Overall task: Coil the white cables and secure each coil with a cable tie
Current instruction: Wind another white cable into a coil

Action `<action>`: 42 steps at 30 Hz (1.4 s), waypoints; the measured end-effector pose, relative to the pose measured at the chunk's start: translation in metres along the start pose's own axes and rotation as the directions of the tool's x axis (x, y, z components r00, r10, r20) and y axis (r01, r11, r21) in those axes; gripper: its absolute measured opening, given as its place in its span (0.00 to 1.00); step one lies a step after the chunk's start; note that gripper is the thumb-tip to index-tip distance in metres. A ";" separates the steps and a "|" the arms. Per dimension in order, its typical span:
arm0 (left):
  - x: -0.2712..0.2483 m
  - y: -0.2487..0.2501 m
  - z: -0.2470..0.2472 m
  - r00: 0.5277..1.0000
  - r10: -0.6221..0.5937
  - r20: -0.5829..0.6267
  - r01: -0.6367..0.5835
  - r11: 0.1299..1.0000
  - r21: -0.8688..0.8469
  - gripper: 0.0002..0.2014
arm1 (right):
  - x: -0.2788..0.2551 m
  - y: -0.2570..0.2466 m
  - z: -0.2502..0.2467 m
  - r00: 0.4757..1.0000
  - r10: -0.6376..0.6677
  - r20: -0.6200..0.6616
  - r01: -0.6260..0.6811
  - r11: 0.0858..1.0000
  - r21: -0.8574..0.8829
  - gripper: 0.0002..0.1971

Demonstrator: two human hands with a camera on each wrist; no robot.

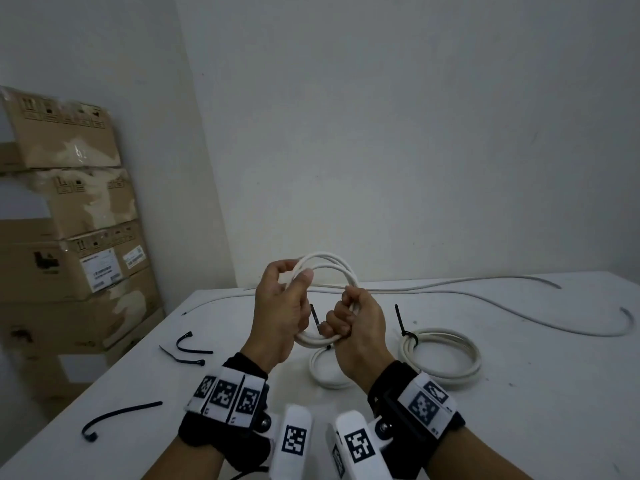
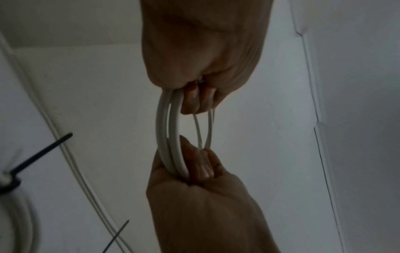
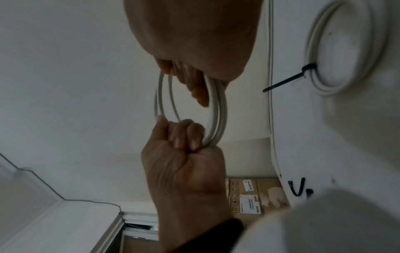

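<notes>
A white cable coil (image 1: 329, 262) of a few loops is held upright in the air above the white table (image 1: 519, 403). My left hand (image 1: 287, 292) pinches the coil's upper left between thumb and fingers. Fingers of my right hand (image 1: 360, 318) curl round its lower right strands. The left wrist view has the coil (image 2: 167, 137) stretched between the left hand (image 2: 201, 68) above and the right hand (image 2: 194, 188) below. In the right wrist view the coil (image 3: 216, 111) runs from the right hand (image 3: 194, 42) down to the left hand (image 3: 184, 154).
A tied coil (image 1: 443, 358) with a black cable tie (image 1: 401, 323) lies right of my hands; a smaller coil (image 1: 325, 374) lies beneath them. Loose white cables (image 1: 450, 289) run along the table's back. Three loose black ties (image 1: 190, 344) (image 1: 183, 359) (image 1: 117, 415) lie left. Cardboard boxes (image 1: 69, 237) stand stacked at the left wall.
</notes>
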State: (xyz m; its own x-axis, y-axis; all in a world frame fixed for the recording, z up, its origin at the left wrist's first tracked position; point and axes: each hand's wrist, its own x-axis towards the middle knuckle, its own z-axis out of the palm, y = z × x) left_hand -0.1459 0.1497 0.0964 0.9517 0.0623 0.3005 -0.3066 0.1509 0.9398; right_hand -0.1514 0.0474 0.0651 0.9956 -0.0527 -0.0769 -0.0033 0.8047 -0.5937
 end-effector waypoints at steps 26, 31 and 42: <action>-0.033 -0.033 0.018 0.970 -0.239 -0.048 0.197 0.883 -0.426 0.24 | 0.010 -0.016 -0.003 0.991 -0.088 -0.101 0.107 0.972 0.208 0.20; -0.016 -0.021 0.016 0.959 -0.280 -0.039 0.215 0.812 -0.543 0.22 | 0.006 -0.008 -0.010 1.000 -0.001 -0.023 0.003 0.997 0.074 0.20; -0.006 -0.008 -0.003 0.982 -0.191 -0.003 0.186 0.960 -0.208 0.21 | 0.010 -0.042 -0.010 0.984 -0.003 0.176 0.073 0.916 -0.395 0.06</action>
State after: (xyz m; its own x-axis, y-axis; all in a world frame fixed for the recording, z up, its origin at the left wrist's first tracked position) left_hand -0.1496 0.1515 0.0864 0.9927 0.0358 0.1153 -0.1204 0.3620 0.9244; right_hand -0.1421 0.0074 0.0809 0.9965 0.0500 0.0672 0.0333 0.4997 -0.8656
